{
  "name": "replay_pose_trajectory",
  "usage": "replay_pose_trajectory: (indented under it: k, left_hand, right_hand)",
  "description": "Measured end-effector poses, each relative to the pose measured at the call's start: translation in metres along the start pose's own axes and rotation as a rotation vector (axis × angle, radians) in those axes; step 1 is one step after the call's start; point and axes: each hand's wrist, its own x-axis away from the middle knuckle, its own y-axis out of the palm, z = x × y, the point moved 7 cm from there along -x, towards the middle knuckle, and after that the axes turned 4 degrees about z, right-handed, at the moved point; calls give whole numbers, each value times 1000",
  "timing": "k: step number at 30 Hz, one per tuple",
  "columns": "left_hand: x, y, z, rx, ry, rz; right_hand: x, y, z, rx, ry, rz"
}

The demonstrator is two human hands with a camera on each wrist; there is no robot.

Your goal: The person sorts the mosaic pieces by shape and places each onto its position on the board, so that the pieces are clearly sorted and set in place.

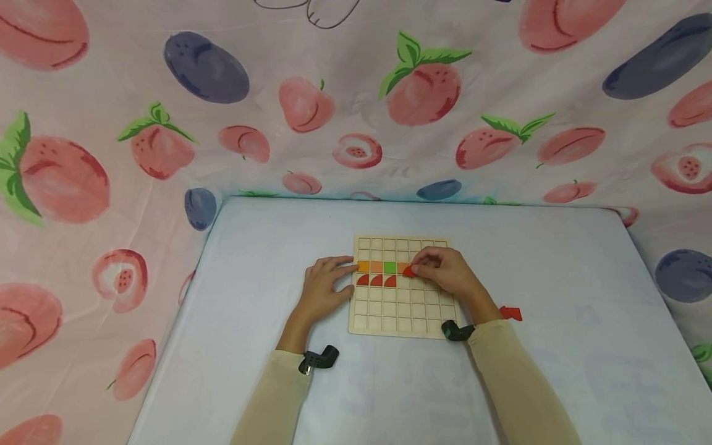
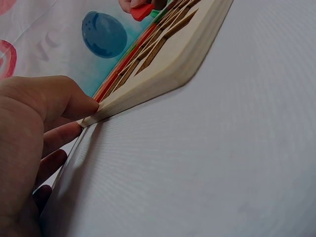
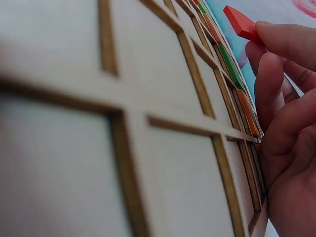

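A wooden grid board [image 1: 384, 309] lies on the table, its cells edged by raised strips. My left hand [image 1: 322, 287] rests at the board's left edge, fingers spread, with thumb and fingertip against the rim in the left wrist view. Between thumb and fingers, my right hand [image 1: 450, 272] pinches a red quarter-circle tile [image 3: 241, 23] above the board. One row carries an orange tile [image 1: 363, 266], a light orange tile [image 1: 376, 266], a green tile [image 1: 390, 267] and another orange tile, partly hidden by the held one. Three red quarter-circle tiles [image 1: 376, 280] sit in the row below.
Red pieces [image 1: 512, 313] lie on the white-covered table [image 1: 400, 395] beside my right wrist, partly hidden by it. A black wrist camera [image 1: 319, 358] is strapped on the left wrist, another [image 1: 457, 330] on the right. Fruit-patterned cloth [image 1: 356, 80] hangs behind the table.
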Motion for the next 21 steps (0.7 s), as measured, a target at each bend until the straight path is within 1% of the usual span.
replay_pose_trajectory:
  k: [7, 10, 14, 17, 21]
  left_hand:
    - [0, 1, -1, -19, -4, 0]
    - [0, 0, 1, -19, -5, 12]
    - [0, -1, 0, -17, -19, 16]
    - [0, -1, 1, -14, -36, 8]
    - [1, -1, 2, -14, -37, -3]
  right_hand:
    - [0, 0, 1, -12, -13, 18]
    - [-1, -1, -1, -11, -22, 25]
    - [-6, 1, -2, -8, -45, 17]
    - [-9, 1, -2, -13, -59, 13]
    - [-12, 1, -1, -15, -70, 23]
